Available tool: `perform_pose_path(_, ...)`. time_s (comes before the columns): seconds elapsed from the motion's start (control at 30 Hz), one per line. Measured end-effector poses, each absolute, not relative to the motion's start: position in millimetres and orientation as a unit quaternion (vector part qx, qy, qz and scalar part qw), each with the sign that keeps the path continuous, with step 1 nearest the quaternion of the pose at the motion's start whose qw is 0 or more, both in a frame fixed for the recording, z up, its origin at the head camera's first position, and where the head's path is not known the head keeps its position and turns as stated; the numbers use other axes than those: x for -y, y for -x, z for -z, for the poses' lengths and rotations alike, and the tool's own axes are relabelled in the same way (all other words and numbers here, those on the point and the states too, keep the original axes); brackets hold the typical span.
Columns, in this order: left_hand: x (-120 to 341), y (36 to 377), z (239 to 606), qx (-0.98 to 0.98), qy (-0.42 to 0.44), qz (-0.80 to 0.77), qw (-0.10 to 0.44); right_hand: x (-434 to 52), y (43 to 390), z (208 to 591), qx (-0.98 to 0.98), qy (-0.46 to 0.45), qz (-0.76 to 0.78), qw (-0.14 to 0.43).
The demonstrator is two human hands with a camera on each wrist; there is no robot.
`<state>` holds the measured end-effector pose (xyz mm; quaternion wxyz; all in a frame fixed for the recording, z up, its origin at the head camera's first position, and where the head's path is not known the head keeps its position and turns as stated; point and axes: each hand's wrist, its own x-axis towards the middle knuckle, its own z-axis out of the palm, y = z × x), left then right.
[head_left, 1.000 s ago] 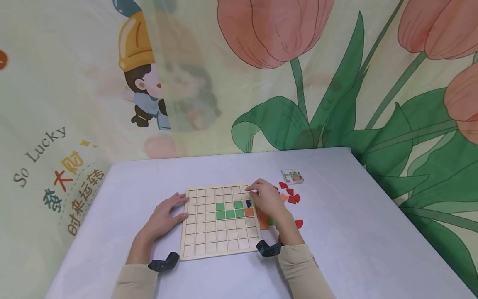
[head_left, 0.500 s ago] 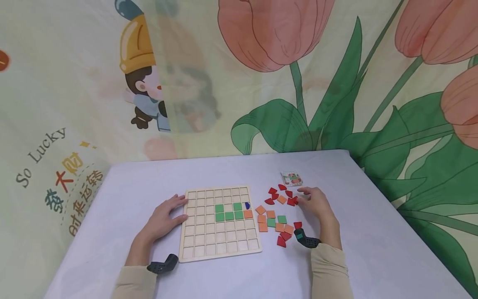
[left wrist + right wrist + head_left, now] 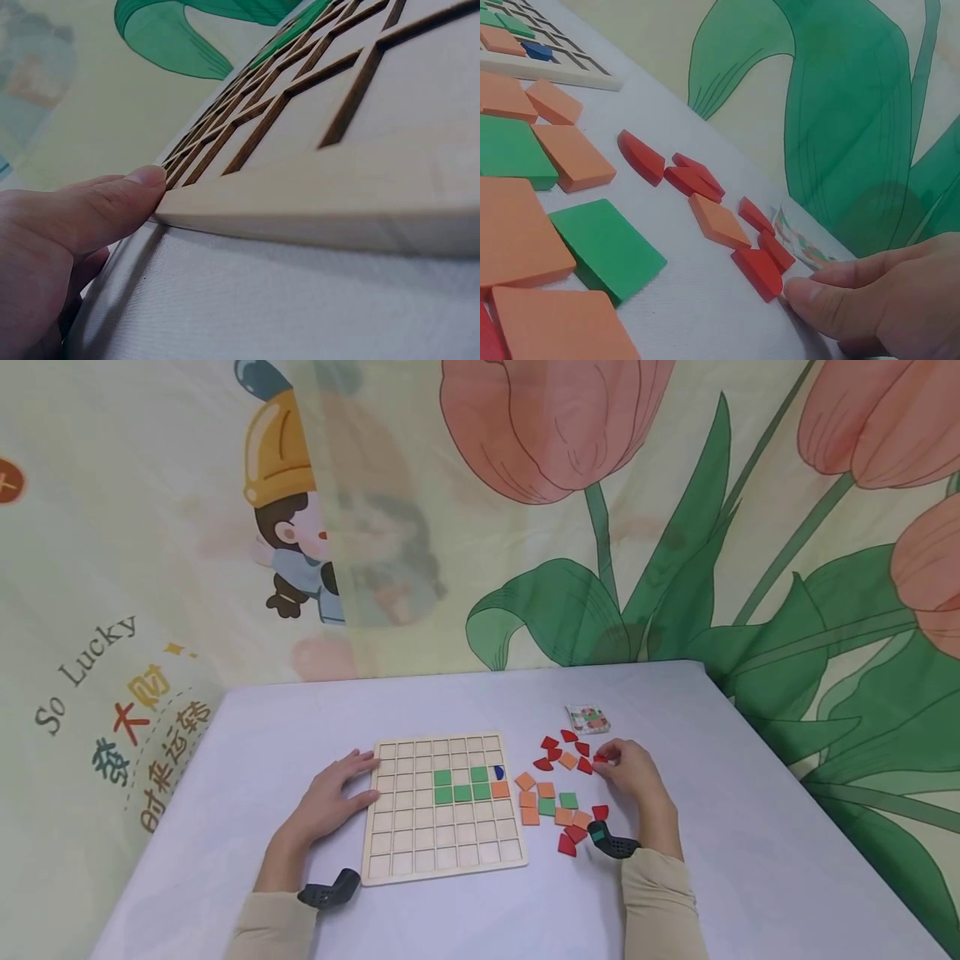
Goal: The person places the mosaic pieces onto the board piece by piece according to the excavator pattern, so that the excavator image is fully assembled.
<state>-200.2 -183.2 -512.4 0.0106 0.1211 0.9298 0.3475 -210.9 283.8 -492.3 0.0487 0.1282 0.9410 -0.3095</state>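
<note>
A wooden grid board [image 3: 397,843] lies on the white table, with several green square tiles [image 3: 461,793], an orange tile [image 3: 500,789] and a blue half-round tile [image 3: 499,772] in its cells. My left hand [image 3: 326,802] rests at the board's left edge, fingers extended; its thumb [image 3: 142,180] touches the rim in the left wrist view. To the right of the loose tiles, my right hand [image 3: 633,772] pinches a red fan-shaped tile [image 3: 600,758] between thumb and fingertips. In the right wrist view the thumb [image 3: 814,300] hides that tile, with another red tile [image 3: 757,274] close beside.
Several red fan-shaped tiles [image 3: 549,743] lie loose right of the board. Nearer me are orange squares [image 3: 530,817], green squares [image 3: 568,800] and more red tiles [image 3: 567,845]. A small patterned card [image 3: 588,719] lies behind them. A printed curtain [image 3: 390,527] hangs behind the table.
My right hand has left the board's upper right corner and moved right to the red tiles, where it now pinches one, shifted slightly from its neighbour. My left hand stays put.
</note>
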Motion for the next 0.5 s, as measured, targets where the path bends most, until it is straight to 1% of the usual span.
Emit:
perform_pose_path(0.23, 182.3, 199.9, 511.9, -0.929, -0.113, -0.352, 0.012, -283.8, 212.3, 491.1, -0.944, -0.124, 0.301, 0.055)
perform_pose_path(0.5, 181.6, 198.3, 509.9, -0.928, -0.112, -0.354, 0.014, -276.9, 212.3, 481.7, -0.937, -0.12, 0.326, 0.031)
